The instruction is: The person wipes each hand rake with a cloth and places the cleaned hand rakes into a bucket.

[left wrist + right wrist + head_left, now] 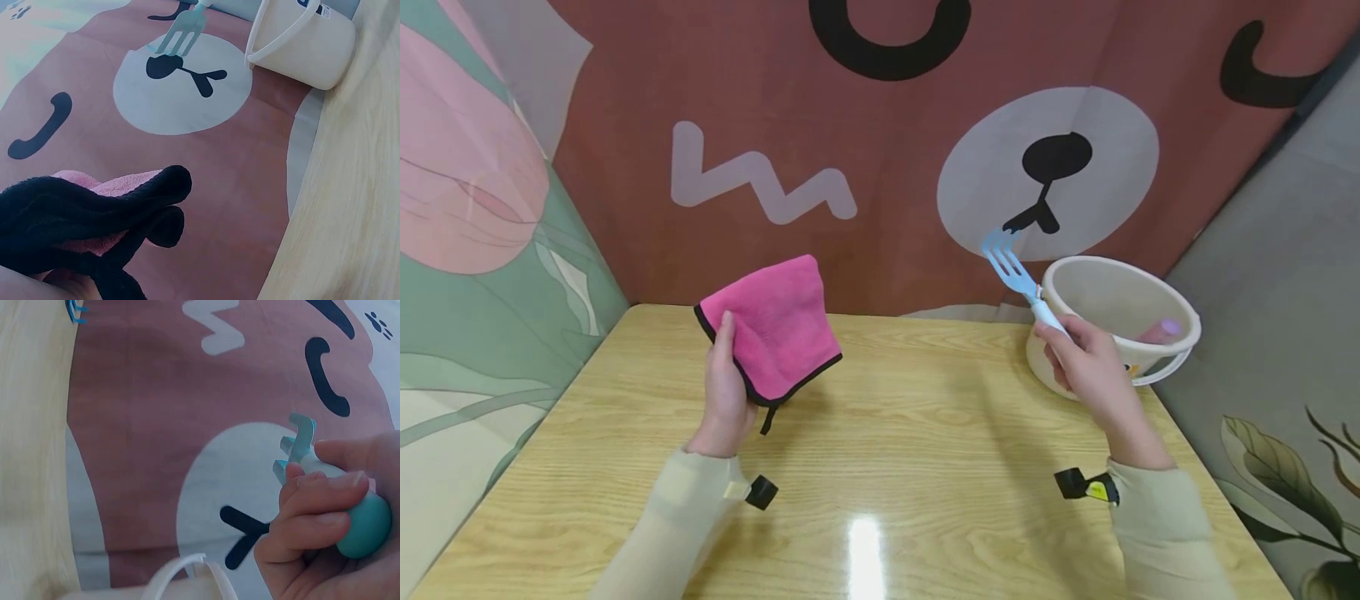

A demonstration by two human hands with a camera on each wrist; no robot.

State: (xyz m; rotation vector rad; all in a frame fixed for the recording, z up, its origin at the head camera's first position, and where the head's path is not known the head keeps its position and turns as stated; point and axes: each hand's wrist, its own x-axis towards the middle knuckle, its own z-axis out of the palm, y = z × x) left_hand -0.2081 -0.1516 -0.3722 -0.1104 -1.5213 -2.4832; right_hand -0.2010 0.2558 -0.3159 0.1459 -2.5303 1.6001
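In the head view my left hand (726, 392) grips a pink cloth (778, 325) with black edging, its thumb lying over the near side. A small black loop (768, 420) dangles from the cloth's lower corner. The left wrist view shows the cloth's dark trim (169, 187) up close. My right hand (1093, 375) holds a light blue toy fork (1011, 267) by its handle, tines pointing up and away. Curled fingers and the rounded teal handle end (369, 528) show in the right wrist view. The right hand overlaps the front of a cream bucket (1120, 271) in the head view.
Inside the bucket lies a pinkish-purple item (1161, 331), mostly hidden by the wall; a white handle (1165, 371) hangs at the bucket's side. The wooden table (880, 442) ends at a bear-patterned curtain (895, 250). A grey patterned cloth (1285, 333) hangs along the right.
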